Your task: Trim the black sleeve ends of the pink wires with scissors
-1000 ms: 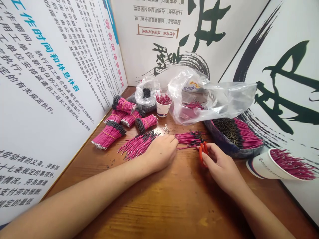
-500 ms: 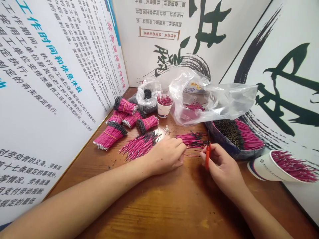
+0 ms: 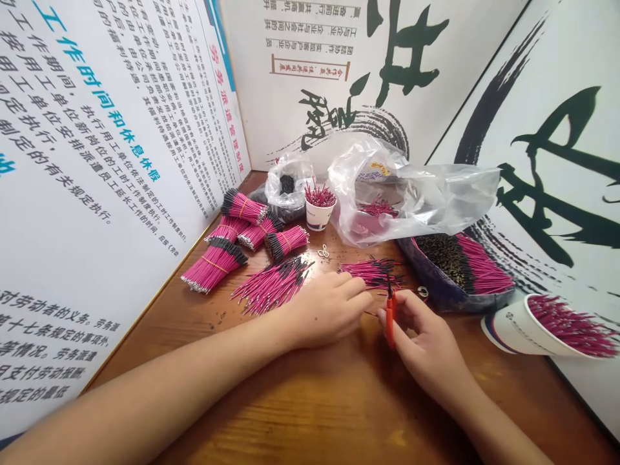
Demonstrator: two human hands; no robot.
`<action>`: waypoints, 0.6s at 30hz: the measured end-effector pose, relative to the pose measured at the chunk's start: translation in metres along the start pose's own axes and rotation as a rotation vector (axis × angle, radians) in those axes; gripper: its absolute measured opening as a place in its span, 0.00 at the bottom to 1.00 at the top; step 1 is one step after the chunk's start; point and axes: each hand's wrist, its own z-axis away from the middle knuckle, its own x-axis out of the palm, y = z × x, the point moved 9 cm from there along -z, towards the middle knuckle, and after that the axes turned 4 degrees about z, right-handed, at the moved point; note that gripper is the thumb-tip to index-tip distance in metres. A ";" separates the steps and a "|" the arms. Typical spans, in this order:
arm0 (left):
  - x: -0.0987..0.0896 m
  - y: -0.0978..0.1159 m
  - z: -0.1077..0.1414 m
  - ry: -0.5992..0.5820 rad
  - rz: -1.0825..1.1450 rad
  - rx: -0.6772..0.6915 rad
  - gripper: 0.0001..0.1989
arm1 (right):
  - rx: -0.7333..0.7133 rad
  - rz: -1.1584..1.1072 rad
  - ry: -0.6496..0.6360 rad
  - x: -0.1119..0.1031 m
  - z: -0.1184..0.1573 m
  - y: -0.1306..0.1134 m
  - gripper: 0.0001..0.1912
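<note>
My right hand [image 3: 421, 332] is wrapped round small red-handled pliers [image 3: 390, 320], their dark tips pointing up and away. Just left of it, my left hand [image 3: 332, 307] is closed, with a thin pink wire [image 3: 372, 313] showing at its fingertips and reaching toward the right hand. A loose heap of pink wires with black ends [image 3: 271, 284] lies on the wooden table left of my left hand. Behind both hands is another loose heap of pink wires [image 3: 368, 271].
Tied wire bundles [image 3: 213, 263] lie at the left. A paper cup of wires [image 3: 318, 210], a clear plastic bag [image 3: 416, 194] and a dark tray of wires [image 3: 465, 300] stand behind. A tilted white cup [image 3: 508, 326] is at the right. Printed panels surround the table.
My right hand has moved left with the pliers, closer to my left hand. My left hand has shifted slightly right and nearer. A small ring beside the tray is now uncovered.
</note>
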 end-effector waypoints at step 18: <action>0.000 -0.029 0.007 0.077 0.513 -0.271 0.07 | 0.034 -0.034 -0.133 0.007 0.003 -0.007 0.08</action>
